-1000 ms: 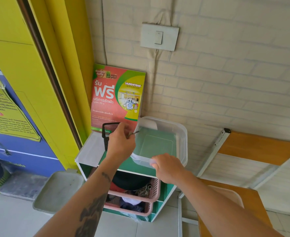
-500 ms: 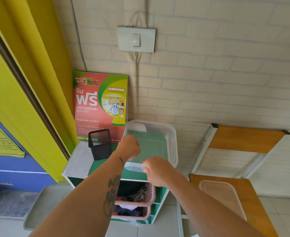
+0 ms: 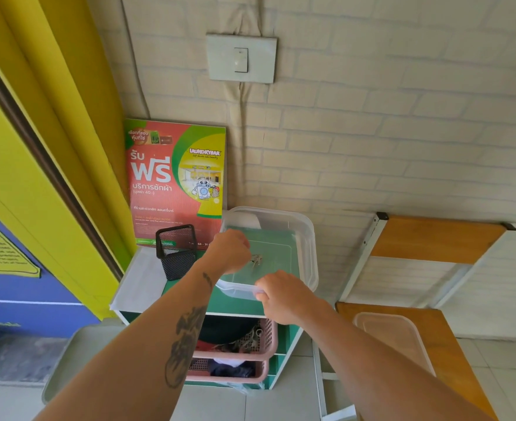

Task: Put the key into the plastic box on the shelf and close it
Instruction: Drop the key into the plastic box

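Observation:
A clear plastic box (image 3: 307, 238) stands open on top of the green and white shelf (image 3: 138, 278). My left hand (image 3: 229, 250) reaches over the box's left wall, fingers curled, with the small metal key (image 3: 256, 260) at its fingertips, low inside the box. Whether the key touches the bottom I cannot tell. My right hand (image 3: 284, 296) grips the box's near rim. The box's clear lid (image 3: 393, 338) lies apart on the wooden desk (image 3: 451, 354) to the right.
A black mesh pen holder (image 3: 176, 250) stands on the shelf left of the box, and a red and green poster (image 3: 176, 180) leans on the brick wall behind. Pink baskets (image 3: 250, 357) fill the lower shelves. A light switch (image 3: 241, 57) is above. A yellow door frame (image 3: 68, 132) is at left.
My left hand has moved from the box's left rim to inside the box, bringing the key down with it. My right hand stays on the near rim.

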Motion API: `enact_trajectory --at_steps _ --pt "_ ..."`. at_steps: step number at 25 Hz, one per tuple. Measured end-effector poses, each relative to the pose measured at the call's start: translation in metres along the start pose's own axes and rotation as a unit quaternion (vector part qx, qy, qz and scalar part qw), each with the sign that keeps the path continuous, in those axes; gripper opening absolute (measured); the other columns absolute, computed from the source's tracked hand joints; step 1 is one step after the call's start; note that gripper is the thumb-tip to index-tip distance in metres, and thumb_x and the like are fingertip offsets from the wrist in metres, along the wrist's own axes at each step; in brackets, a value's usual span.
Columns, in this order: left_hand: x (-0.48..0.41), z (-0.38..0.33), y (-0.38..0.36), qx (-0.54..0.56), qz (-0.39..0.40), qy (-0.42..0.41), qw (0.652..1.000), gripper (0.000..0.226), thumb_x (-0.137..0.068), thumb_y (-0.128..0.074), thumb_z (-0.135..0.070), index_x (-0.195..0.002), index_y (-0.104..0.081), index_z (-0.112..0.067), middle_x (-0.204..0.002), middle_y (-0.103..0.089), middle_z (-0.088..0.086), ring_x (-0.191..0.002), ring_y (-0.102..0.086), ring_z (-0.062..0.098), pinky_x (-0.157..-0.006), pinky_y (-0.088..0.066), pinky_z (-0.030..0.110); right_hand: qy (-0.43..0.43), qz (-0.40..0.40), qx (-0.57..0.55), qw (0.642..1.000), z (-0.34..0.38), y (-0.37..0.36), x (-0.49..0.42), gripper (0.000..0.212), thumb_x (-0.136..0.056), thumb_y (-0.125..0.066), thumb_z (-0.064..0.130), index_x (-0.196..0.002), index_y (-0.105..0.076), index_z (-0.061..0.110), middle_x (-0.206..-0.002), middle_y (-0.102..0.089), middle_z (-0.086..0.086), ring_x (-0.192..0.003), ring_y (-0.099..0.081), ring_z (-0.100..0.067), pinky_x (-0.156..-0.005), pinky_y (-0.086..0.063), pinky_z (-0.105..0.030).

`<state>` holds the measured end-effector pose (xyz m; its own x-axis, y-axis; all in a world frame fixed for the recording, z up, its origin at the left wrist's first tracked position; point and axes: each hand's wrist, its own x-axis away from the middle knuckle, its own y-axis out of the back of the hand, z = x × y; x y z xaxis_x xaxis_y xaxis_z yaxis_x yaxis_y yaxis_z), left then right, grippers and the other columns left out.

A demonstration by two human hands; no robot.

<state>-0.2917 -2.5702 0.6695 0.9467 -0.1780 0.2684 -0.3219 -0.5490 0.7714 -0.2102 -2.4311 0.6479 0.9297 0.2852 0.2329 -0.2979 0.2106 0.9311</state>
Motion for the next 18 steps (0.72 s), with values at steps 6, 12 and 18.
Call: enact_trajectory --at_steps 6,12,18 --pt "0.017 0.008 0.006 0.058 -0.040 -0.002 0.998 0.041 -0.080 -0.043 -0.009 -0.104 -0.074 -0.023 -0.115 -0.071 0.001 -0.109 -0.064 0.023 -0.098 -0.051 0.030 -0.017 0.015 -0.005 1.000 -0.001 0.003 -0.001 0.032 -0.092 -0.056 0.019 -0.062 -0.044 0.019 -0.069 -0.055 -0.006 -0.064 -0.056 -0.026 -0.057 -0.044 -0.033" --pt "0.040 0.008 0.007 0.114 -0.066 -0.014 0.991 0.030 -0.085 -0.048 -0.010 -0.089 -0.071 -0.029 -0.103 -0.075 0.000 -0.086 -0.072 0.019 -0.075 -0.054 0.023 -0.015 -0.029 -0.122 0.992 -0.015 0.026 0.018 0.030 -0.089 -0.061 0.034 -0.113 -0.071 0.018 -0.105 -0.071 0.000 -0.097 -0.066 -0.019 -0.084 -0.054 -0.034" --pt "0.058 -0.036 -0.016 0.230 -0.065 -0.030 0.971 0.026 -0.087 -0.055 -0.004 -0.079 -0.067 -0.025 -0.087 -0.075 0.006 -0.069 -0.069 0.020 -0.068 -0.053 0.030 -0.040 -0.148 -0.232 0.961 -0.066 0.055 0.068 0.030 -0.090 -0.066 0.030 -0.119 -0.069 0.021 -0.106 -0.070 0.006 -0.094 -0.064 -0.006 -0.082 -0.051 -0.021"
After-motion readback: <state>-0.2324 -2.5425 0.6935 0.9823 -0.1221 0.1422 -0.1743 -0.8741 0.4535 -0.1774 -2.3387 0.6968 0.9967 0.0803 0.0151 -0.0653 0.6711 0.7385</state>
